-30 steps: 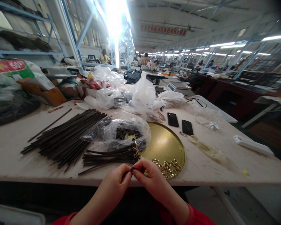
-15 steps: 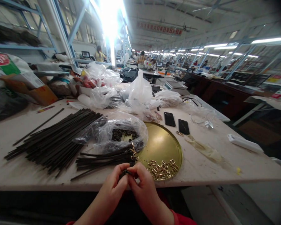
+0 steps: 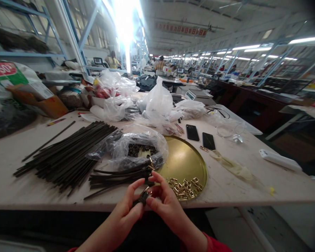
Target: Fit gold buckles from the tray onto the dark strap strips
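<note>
My left hand [image 3: 130, 204] and my right hand [image 3: 165, 199] meet at the table's front edge, both pinched on the end of a dark strap [image 3: 142, 198] that carries a small gold buckle. Just beyond them lies a short bundle of finished straps [image 3: 115, 177] with buckles at their ends. A round brass tray [image 3: 185, 162] to the right holds a heap of loose gold buckles [image 3: 185, 185]. A clear plastic bag [image 3: 138, 148] with small dark parts lies across the tray's left rim. A large spread of black straps [image 3: 65, 155] covers the table at left.
Two black phones [image 3: 201, 136] lie behind the tray, with a white cable [image 3: 229, 131] and a white remote-like device [image 3: 279, 159] to the right. Plastic bags [image 3: 157, 101] and boxes [image 3: 36, 92] crowd the table's back. Other people work at distant benches.
My hands have turned the strap end between them; the buckle now shows at my fingertips. The view has shifted slightly.
</note>
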Demonstrator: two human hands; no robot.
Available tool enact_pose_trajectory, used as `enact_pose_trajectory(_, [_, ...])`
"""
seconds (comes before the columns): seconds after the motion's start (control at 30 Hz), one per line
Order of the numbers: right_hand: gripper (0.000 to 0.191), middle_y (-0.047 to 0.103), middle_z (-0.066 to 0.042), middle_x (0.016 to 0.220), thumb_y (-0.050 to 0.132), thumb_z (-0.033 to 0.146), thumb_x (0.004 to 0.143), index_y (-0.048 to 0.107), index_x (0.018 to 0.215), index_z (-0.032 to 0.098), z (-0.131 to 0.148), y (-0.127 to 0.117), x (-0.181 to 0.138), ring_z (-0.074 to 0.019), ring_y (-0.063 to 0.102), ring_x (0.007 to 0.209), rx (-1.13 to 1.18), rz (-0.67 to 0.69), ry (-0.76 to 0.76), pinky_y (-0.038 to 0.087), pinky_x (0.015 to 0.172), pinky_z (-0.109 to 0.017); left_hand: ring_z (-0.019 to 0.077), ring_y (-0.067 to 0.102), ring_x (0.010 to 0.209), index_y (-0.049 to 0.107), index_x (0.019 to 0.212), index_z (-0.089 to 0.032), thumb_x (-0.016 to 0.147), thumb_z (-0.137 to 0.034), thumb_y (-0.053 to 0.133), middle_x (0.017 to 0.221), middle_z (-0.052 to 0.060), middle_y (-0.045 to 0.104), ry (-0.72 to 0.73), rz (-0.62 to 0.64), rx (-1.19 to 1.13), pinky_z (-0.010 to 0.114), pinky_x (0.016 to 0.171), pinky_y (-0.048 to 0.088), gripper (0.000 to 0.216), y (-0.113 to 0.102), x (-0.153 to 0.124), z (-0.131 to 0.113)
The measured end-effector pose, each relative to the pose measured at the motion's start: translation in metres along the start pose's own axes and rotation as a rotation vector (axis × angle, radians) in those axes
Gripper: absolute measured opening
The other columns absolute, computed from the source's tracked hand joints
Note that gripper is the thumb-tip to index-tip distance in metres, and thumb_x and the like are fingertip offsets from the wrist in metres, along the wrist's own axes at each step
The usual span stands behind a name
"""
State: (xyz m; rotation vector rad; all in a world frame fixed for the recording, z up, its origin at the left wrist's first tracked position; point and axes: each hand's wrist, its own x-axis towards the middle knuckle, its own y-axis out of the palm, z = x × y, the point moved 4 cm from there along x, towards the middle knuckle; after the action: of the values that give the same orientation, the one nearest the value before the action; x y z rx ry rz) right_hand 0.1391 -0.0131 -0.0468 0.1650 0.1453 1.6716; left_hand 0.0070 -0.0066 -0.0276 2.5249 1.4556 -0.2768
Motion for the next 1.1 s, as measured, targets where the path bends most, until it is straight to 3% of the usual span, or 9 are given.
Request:
enact_pose_trajectory(0.17, [0.039, 0.059, 0.001, 0.078, 0.072, 0.038, 0.065, 0.056, 0.096, 0.020, -0.002, 0.012, -0.006, -0.0103, 0.056, 0.063, 0.267, 0.219, 0.174, 0.043, 0.061, -0.023, 0.0090, 0.044, 0.054, 0.021, 0.134, -0.023, 0.077, -0.039, 0.052, 0.065, -0.005, 0.052, -0.039, 0.037, -0.050, 0.021, 0.052, 0.034, 0.067, 0.004, -0.006, 0.000])
enact_pose_trajectory(0.3, [0.033, 0.056, 0.005, 0.067, 0.075, 0.033, 0.062, 0.054, 0.085, 0.020, -0.002, 0.012, -0.010, -0.0083, 0.055, 0.054, 0.246, 0.172, 0.167, 0.038, 0.051, -0.019, 0.0053, 0.032, 0.041, 0.017, 0.134, -0.022, 0.077, -0.045, 0.053, 0.055, -0.009, 0.048, -0.087, 0.081, -0.111, 0.018, 0.041, 0.019, 0.071, 0.010, -0.009, 0.000])
enact_pose_trajectory(0.43, [0.029, 0.054, 0.007, 0.058, 0.072, 0.032, 0.065, 0.052, 0.083, 0.020, -0.003, 0.009, -0.015, -0.0094, 0.055, 0.049, 0.162, 0.120, 0.127, 0.038, 0.048, -0.020, 0.0036, 0.033, 0.038, 0.033, 0.119, -0.021, 0.078, -0.048, 0.052, 0.057, -0.007, 0.054, -0.066, 0.040, -0.024, 0.017, 0.038, 0.018, 0.053, 0.012, -0.010, -0.002])
enact_pose_trajectory(0.6, [0.023, 0.056, 0.003, 0.071, 0.068, 0.028, 0.070, 0.057, 0.089, 0.020, 0.003, 0.003, -0.017, -0.0090, 0.055, 0.056, 0.036, 0.074, 0.014, 0.041, 0.053, -0.021, 0.0051, 0.042, 0.042, 0.043, 0.078, -0.019, 0.076, -0.051, 0.053, 0.058, -0.006, 0.053, -0.024, -0.001, 0.096, 0.018, 0.042, 0.027, 0.034, 0.012, -0.009, -0.002])
enact_pose_trajectory(0.7, [0.020, 0.054, 0.001, 0.080, 0.069, 0.027, 0.069, 0.062, 0.088, 0.022, 0.010, 0.000, -0.017, -0.0109, 0.054, 0.065, -0.146, 0.054, -0.096, 0.042, 0.057, -0.022, 0.0069, 0.043, 0.046, 0.045, 0.073, -0.018, 0.075, -0.052, 0.052, 0.055, -0.007, 0.050, -0.051, 0.002, 0.160, 0.019, 0.045, 0.029, 0.034, 0.012, -0.010, -0.002])
enact_pose_trajectory(0.87, [0.017, 0.053, 0.002, 0.076, 0.070, 0.022, 0.066, 0.061, 0.080, 0.021, 0.019, -0.002, -0.018, -0.0128, 0.051, 0.071, -0.366, 0.082, -0.225, 0.040, 0.062, -0.024, 0.0082, 0.042, 0.048, 0.045, 0.072, -0.019, 0.074, -0.053, 0.053, 0.051, -0.007, 0.049, -0.143, 0.062, 0.109, 0.019, 0.047, 0.030, 0.036, 0.011, -0.015, 0.001])
enact_pose_trajectory(0.97, [0.013, 0.050, 0.003, 0.073, 0.065, 0.016, 0.066, 0.056, 0.075, 0.020, 0.020, -0.004, -0.017, -0.0109, 0.047, 0.065, -0.368, 0.074, -0.188, 0.037, 0.056, -0.021, 0.0085, 0.042, 0.049, 0.046, 0.072, -0.019, 0.075, -0.053, 0.052, 0.053, -0.005, 0.054, -0.169, 0.103, 0.051, 0.019, 0.049, 0.031, 0.035, 0.010, -0.017, 0.000])
enact_pose_trajectory(1.1, [0.013, 0.047, 0.005, 0.067, 0.060, 0.016, 0.067, 0.051, 0.075, 0.020, 0.013, -0.001, -0.015, -0.0080, 0.041, 0.056, -0.234, 0.133, 0.021, 0.033, 0.051, -0.019, 0.0099, 0.044, 0.053, 0.048, 0.073, -0.018, 0.079, -0.045, 0.049, 0.054, -0.004, 0.053, -0.119, 0.068, 0.137, 0.020, 0.052, 0.034, 0.027, 0.005, -0.017, -0.004])
